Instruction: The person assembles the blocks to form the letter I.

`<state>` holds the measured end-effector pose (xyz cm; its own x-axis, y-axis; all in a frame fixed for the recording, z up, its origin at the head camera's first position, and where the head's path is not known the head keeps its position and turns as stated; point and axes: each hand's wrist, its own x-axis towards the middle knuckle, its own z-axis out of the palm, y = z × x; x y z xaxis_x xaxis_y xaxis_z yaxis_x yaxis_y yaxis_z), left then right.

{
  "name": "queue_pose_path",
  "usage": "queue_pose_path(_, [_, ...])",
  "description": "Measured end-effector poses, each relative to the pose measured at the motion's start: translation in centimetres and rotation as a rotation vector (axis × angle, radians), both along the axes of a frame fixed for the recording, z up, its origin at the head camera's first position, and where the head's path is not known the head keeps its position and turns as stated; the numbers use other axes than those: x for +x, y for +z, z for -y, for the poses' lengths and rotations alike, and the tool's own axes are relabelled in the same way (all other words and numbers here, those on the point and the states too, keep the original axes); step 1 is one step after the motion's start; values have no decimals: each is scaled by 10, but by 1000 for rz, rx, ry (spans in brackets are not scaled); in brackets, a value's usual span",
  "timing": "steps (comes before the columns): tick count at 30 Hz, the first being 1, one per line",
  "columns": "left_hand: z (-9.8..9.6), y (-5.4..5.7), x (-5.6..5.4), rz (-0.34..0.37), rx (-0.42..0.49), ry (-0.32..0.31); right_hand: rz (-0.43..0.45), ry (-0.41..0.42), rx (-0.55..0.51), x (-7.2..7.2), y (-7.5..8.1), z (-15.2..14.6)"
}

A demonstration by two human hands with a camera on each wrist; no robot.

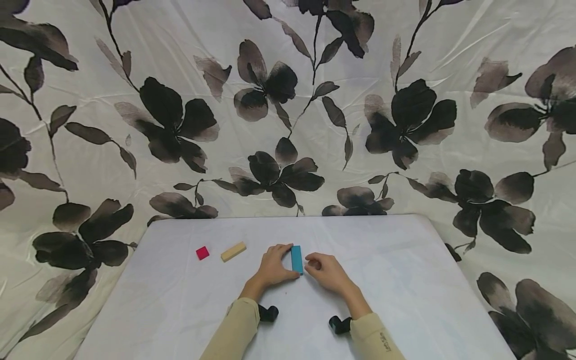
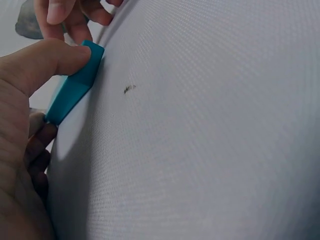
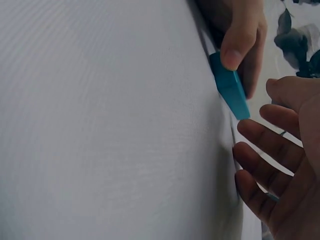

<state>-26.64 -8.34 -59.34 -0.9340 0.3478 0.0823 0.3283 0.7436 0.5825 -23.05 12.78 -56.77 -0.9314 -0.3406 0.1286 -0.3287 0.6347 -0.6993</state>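
A blue rectangular block [image 1: 297, 260] lies lengthwise on the white table, its long side running away from me. My left hand [image 1: 273, 266] holds it by its two ends, thumb at the near end and fingers at the far end. In the left wrist view the thumb presses on the near end of the blue block [image 2: 77, 87]. Just right of the block, my right hand [image 1: 328, 272] holds nothing. In the right wrist view the right hand's fingers [image 3: 270, 145] are loosely bent and spread beside the block.
To the left on the table [image 1: 180, 300] are a red cube [image 1: 202, 253] and a plain wooden block [image 1: 233, 251] lying at a slant. A floral cloth [image 1: 342, 150] hangs behind the table's far edge. Black wrist cameras sit below both hands.
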Motion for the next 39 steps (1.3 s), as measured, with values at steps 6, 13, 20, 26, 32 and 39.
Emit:
queue_pose_path(6, [-2,4,-1,-4,15,-13,28,-15,4,-5,1,3])
queue_pose_path(13, [-2,4,-2,-3,21,-6,50,-1,-11,-12,2,7])
queue_pose_path(20, [-2,4,-2,-12,21,2,57,-8,-9,-16,1,12])
queue_pose_path(26, [-2,4,-2,-19,10,5,43,-11,4,-20,-3,13])
queue_pose_path(32, [0,3,-1,-38,18,-5,19,-22,23,-21,-6,16])
queue_pose_path(39, [0,1,2,-42,27,-5,28,-62,72,-18,-10,20])
